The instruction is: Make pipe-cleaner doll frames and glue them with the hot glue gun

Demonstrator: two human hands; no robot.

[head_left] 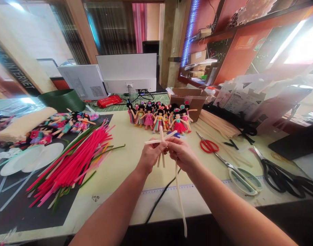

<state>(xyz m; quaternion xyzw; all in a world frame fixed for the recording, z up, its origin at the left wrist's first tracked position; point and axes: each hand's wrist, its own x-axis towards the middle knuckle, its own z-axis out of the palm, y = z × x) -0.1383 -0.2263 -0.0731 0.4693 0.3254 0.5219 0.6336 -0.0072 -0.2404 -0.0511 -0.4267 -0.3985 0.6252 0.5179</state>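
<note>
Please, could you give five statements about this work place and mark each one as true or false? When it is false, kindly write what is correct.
1. The left hand and the right hand both hold the pale figure. True.
2. The red-handled scissors lie to the left of the hands. False: they lie to the right.
3. A group of dolls stands between the hands and the white monitor. True.
4. The bundle of strips on the black mat is mostly blue. False: it is mostly bright pink-red.
5. A long pale strip hangs below the right hand. True.
</note>
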